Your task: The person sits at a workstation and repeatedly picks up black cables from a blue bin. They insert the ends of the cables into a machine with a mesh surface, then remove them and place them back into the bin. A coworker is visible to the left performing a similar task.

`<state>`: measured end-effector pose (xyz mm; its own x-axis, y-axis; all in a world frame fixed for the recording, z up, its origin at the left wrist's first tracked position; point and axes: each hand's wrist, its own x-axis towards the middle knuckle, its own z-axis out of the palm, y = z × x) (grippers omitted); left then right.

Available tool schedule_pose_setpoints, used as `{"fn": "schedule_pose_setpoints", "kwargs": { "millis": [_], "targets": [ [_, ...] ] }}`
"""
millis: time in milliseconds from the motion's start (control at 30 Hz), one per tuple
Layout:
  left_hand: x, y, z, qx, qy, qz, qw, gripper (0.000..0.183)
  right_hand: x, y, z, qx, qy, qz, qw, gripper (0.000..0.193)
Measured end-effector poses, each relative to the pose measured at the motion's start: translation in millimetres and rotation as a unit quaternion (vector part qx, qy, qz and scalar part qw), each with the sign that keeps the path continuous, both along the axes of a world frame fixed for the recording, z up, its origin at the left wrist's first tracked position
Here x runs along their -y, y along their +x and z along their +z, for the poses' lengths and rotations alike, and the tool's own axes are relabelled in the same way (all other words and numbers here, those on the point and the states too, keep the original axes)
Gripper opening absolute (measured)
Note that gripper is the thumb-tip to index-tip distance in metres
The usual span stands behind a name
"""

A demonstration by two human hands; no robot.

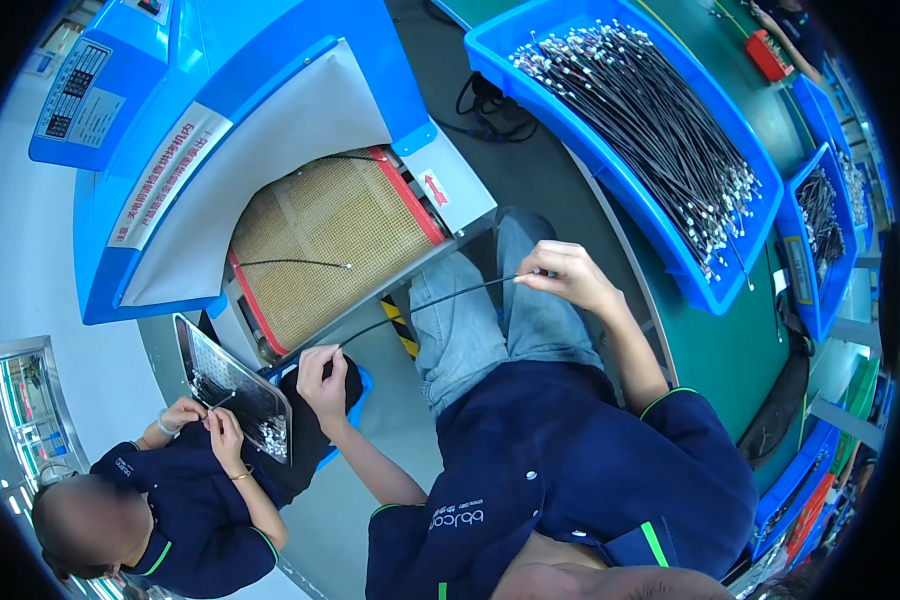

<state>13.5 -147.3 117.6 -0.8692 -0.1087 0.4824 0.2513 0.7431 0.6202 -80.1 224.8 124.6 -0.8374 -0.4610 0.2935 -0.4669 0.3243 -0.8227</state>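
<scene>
A thin black cable (425, 304) stretches between my two hands, above my knees. My left hand (322, 385) pinches it near one end, and my right hand (568, 276) grips the other end between thumb and fingers. Just beyond my hands lies the tan mesh conveyor belt (340, 225) with red edges, coming out of a blue machine (260, 80). Another black cable (295, 263) rests on that belt, and part of one more shows at the far side of the opening. The connector ends in my fingers are mostly hidden.
At the far right, a large blue bin (710, 290) full of black cables with white connectors stands on a green table (705, 350). Smaller blue bins (818, 240) sit beyond it. A seated co-worker (190, 500) at my left handles cables over a tray (192, 345).
</scene>
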Motion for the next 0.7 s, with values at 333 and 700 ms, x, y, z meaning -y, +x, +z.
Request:
{"fn": "schedule_pose_setpoints", "kwargs": {
  "millis": [333, 700],
  "targets": [
    [54.3, -123.0, -32.5, 0.105, 0.002, -0.003, 0.994, 0.008, 53.4, -54.0, -40.9, -0.072, 0.066, -0.068, 0.993, 0.011],
    [119.8, -219.1, -84.6, 0.154, -0.034, -0.049, 0.986, 0.011, 130.5, -87.6, -98.2, -0.062, 0.07, -0.13, 0.987, 0.012]
  ]
}}
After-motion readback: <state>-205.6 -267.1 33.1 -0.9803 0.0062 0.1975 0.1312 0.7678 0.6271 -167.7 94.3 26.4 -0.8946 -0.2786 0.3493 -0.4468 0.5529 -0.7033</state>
